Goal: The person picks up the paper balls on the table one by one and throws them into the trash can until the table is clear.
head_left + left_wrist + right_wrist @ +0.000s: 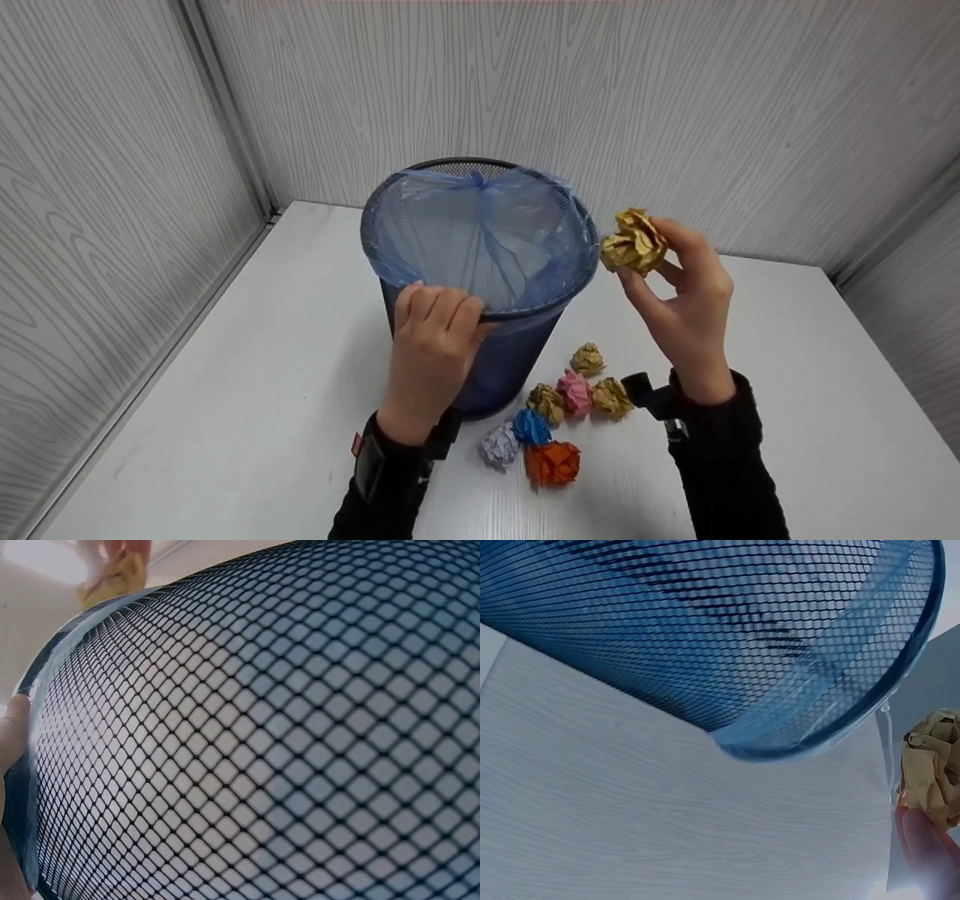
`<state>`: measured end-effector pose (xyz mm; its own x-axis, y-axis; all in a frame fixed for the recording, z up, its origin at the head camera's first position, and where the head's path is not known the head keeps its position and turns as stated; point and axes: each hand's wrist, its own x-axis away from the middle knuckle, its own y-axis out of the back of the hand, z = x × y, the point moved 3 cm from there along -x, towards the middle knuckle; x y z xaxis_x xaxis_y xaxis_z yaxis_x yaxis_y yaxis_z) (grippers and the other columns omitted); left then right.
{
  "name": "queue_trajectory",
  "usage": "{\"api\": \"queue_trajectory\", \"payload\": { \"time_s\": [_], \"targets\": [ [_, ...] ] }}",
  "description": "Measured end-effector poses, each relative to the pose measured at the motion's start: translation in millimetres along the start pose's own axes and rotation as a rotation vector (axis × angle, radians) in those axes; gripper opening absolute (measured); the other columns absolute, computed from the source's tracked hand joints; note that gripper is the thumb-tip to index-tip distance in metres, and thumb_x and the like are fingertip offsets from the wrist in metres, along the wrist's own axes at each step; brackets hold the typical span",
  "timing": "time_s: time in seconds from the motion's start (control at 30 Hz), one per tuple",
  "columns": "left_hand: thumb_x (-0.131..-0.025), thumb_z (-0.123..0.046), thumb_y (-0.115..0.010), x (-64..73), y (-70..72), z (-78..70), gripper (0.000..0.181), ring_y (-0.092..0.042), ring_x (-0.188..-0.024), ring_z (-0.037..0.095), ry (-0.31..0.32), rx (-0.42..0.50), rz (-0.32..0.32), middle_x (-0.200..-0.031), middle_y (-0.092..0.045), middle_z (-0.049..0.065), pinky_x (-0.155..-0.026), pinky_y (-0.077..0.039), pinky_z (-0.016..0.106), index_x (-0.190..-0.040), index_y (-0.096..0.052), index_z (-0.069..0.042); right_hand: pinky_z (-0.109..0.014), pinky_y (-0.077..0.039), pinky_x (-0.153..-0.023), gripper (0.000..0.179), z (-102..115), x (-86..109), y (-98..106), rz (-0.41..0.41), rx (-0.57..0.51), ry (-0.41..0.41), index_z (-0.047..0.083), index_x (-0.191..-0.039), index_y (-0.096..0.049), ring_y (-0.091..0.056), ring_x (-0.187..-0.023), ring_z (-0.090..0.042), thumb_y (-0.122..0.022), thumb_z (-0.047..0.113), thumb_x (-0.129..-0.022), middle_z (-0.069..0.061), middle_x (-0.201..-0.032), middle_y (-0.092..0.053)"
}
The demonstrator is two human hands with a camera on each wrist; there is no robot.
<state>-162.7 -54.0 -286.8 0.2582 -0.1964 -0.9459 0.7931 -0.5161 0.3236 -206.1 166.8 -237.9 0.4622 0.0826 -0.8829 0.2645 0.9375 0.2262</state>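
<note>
A dark mesh wastebasket (480, 367) stands on the white table, lined with a translucent blue plastic bag (450, 240) folded over its rim. My left hand (435, 337) grips the near rim, fingers over the edge and bag. To the right of the basket, at about rim height, my right hand (690, 300) pinches a yellow-brown crumpled paper ball (634, 244) between thumb and fingers. In the right wrist view that paper ball (930, 769) sits just outside the rim. The mesh wall (225, 735) fills most of the left wrist view.
On the table right of the basket's foot lie several more crumpled paper balls: yellow-brown (588, 359), pink (575, 392), blue (532, 427), white (499, 447) and orange (553, 463). Grey wood-grain panels (525, 82) enclose the table at the back and sides.
</note>
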Motion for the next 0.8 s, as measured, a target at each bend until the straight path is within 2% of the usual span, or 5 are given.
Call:
{"api": "queue_trajectory", "payload": {
  "time_s": [0.2,0.43,0.67,0.8],
  "targets": [
    [-0.088,-0.031,-0.048,1.4,0.0,-0.5,0.028,-0.043,-0.075,0.026,0.005,0.006,0.009,-0.078,-0.048,0.008,-0.081,-0.033,0.044,-0.081,-0.052,-0.004,-0.028,-0.046,-0.077,0.047,10.3,-13.4,-21.5,0.086,0.008,0.067,-0.006,-0.112,-0.052,-0.053,-0.099,-0.024,-0.067,-0.012,-0.068,-0.011,-0.108,-0.054],
    [-0.089,-0.029,-0.048,1.3,0.1,-0.5,0.027,-0.043,-0.075,0.026,-0.001,0.004,0.017,-0.078,-0.047,0.008,-0.081,-0.033,0.044,-0.081,-0.052,-0.004,-0.025,-0.046,-0.075,0.044,6.8,-14.6,-40.2,0.217,0.074,0.078,-0.001,-0.114,-0.052,-0.053,-0.099,-0.02,-0.069,0.001,-0.073,-0.009,-0.11,-0.054],
    [-0.083,-0.026,-0.057,0.6,0.5,-0.4,0.022,-0.043,-0.076,0.026,-0.002,0.006,0.029,-0.078,-0.048,0.008,-0.082,-0.033,0.044,-0.082,-0.053,-0.004,-0.026,-0.047,-0.071,0.044,5.1,-12.7,-45.9,0.24,0.096,0.069,0.0,-0.115,-0.052,-0.053,-0.097,-0.019,-0.069,0.005,-0.075,-0.01,-0.112,-0.053],
    [-0.082,-0.025,-0.057,0.3,0.9,-0.1,0.021,-0.043,-0.076,0.026,0.003,0.008,0.033,-0.079,-0.048,0.008,-0.082,-0.033,0.044,-0.082,-0.053,-0.005,-0.028,-0.045,-0.079,0.043,5.5,-11.6,-48.7,0.252,0.068,0.054,-0.003,-0.114,-0.052,-0.051,-0.103,-0.022,-0.069,0.003,-0.075,-0.013,-0.113,-0.052]
  ]
}}
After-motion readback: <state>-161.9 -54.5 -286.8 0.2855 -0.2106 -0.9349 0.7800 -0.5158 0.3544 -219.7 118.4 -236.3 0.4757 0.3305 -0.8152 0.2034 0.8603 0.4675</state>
